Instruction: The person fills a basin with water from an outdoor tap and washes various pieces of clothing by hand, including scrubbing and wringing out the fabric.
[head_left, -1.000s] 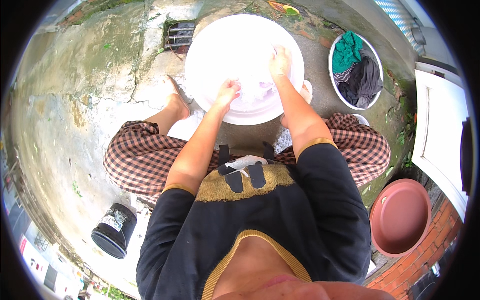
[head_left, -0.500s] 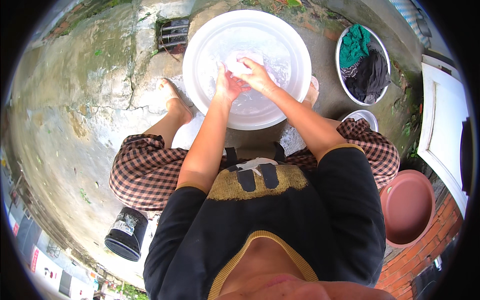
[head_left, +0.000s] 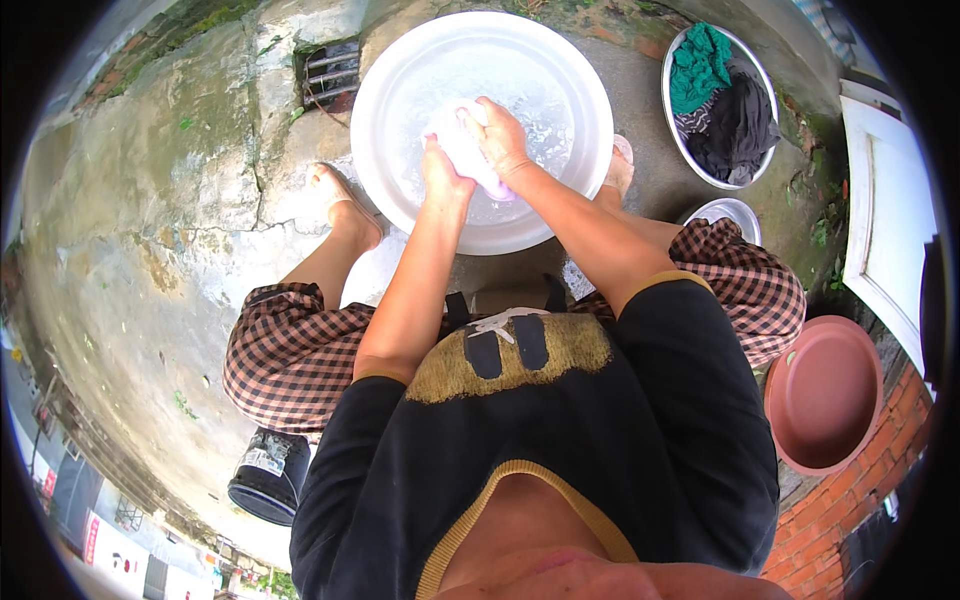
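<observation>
Now, pale cloth (head_left: 466, 148): bunched between both hands, within the white basin's (head_left: 374, 132) rim, slightly near side of middle.
Left hand (head_left: 446, 174): fingers curled against the cloth, partly hidden.
Right hand (head_left: 498, 138): fingers bent over its other side.
Progress: apparently mid-handling, not yet out of the basin.
Metal bowl (head_left: 667, 92): holding green cloth (head_left: 702, 70) and dark cloth (head_left: 733, 125); finished or waiting, cannot tell.

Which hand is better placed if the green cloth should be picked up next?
Probably the right hand: it is nearer to the green cloth. The left hand is farther away. Both hold the pale cloth.
</observation>
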